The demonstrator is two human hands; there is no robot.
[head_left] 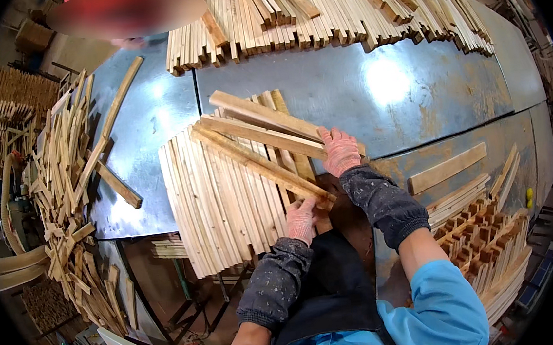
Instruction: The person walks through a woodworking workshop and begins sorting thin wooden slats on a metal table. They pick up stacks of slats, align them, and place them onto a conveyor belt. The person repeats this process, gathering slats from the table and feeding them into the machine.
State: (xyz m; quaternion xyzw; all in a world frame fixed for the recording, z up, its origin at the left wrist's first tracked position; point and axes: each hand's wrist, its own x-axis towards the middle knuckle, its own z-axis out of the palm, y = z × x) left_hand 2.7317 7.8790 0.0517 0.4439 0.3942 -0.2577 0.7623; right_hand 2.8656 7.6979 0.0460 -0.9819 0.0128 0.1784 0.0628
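Note:
Both hands wear pale reddish work gloves. My right hand (340, 151) is closed round the near ends of two wooden strips, an upper strip (261, 114) and a lower strip (260, 136), which fan out up and to the left. Closer to me, a third wooden strip (259, 167) slants across the row, and my left hand (301, 221) has its fingers closed at that strip's near end. Beneath them lies a row of pale wooden strips (217, 210), side by side at the table's front edge. My left fingertips are partly hidden.
A long row of strips (265, 39) lines the far side of the metal table (321, 76). Loose offcuts (59, 172) heap up at left, with a long strip (110, 115) beside them. At right sit stacked wood pieces (486, 239). Another person's hand (128, 43) shows at far left.

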